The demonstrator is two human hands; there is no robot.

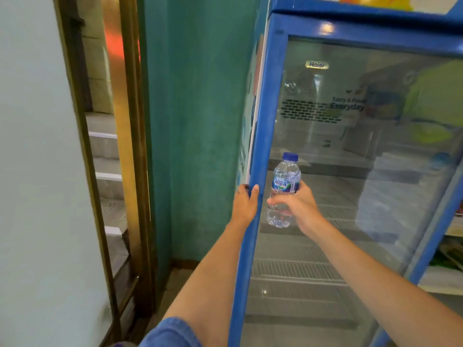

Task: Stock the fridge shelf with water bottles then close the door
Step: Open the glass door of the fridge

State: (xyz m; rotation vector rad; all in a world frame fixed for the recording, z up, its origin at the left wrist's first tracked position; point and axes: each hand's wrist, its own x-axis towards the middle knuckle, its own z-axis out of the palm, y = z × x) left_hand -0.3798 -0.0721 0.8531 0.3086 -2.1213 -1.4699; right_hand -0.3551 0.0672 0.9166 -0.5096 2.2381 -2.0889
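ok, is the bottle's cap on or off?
On. The blue cap sits on the neck of the water bottle, which the right hand holds nearly upright in front of the glass fridge door.

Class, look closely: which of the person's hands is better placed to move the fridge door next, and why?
Left. The left hand grips the blue edge of the fridge door, while the right hand is occupied holding the water bottle in front of it.
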